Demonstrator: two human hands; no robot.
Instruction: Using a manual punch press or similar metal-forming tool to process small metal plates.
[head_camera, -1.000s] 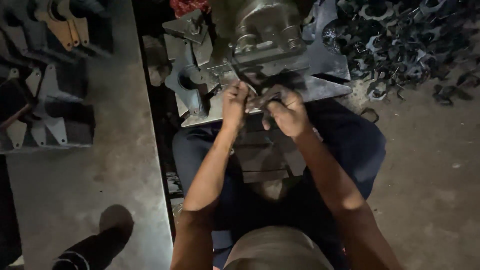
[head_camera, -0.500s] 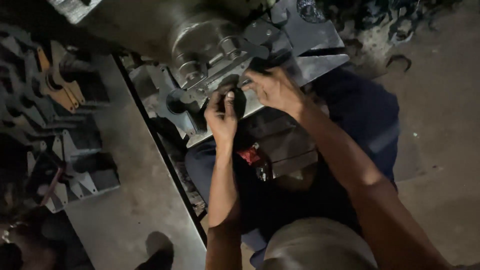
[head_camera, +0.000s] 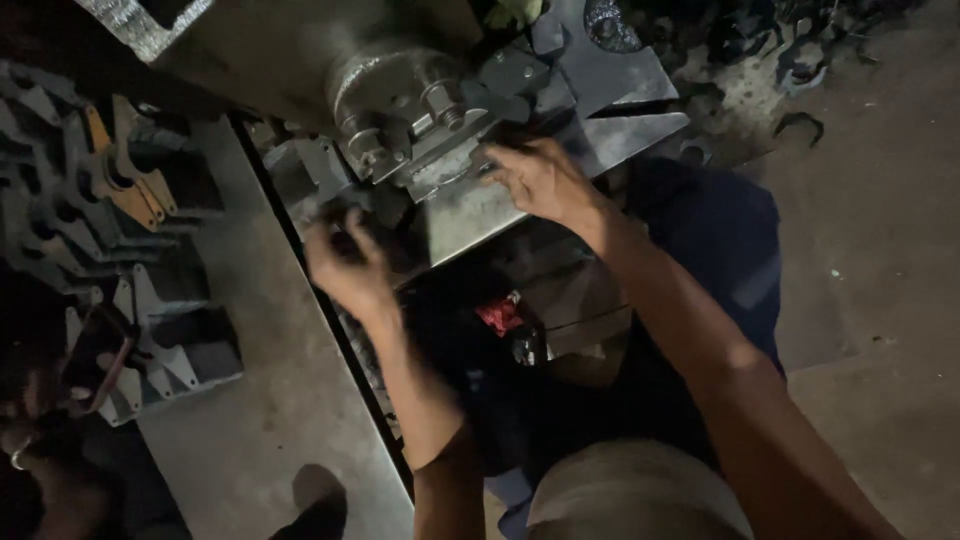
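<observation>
right hand (head_camera: 540, 180) flat, fingers spread, pressing the grey steel plate (head_camera: 470, 210) just under the round grey metal machine head with bolts (head_camera: 400, 100). left hand (head_camera: 348, 262) blurred, curled at the plate's left end — can't tell what it grips. plate looks seated, not yet clamped — flat cut metal blanks (head_camera: 150, 290) stacked well left, unworked.

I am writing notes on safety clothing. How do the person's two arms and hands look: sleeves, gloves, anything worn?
Both the left hand and the right hand are bare, with no gloves. Both forearms are uncovered up to the elbow; no sleeve shows. No watch or wristband is visible. The left hand is blurred, so rings cannot be judged.
</observation>
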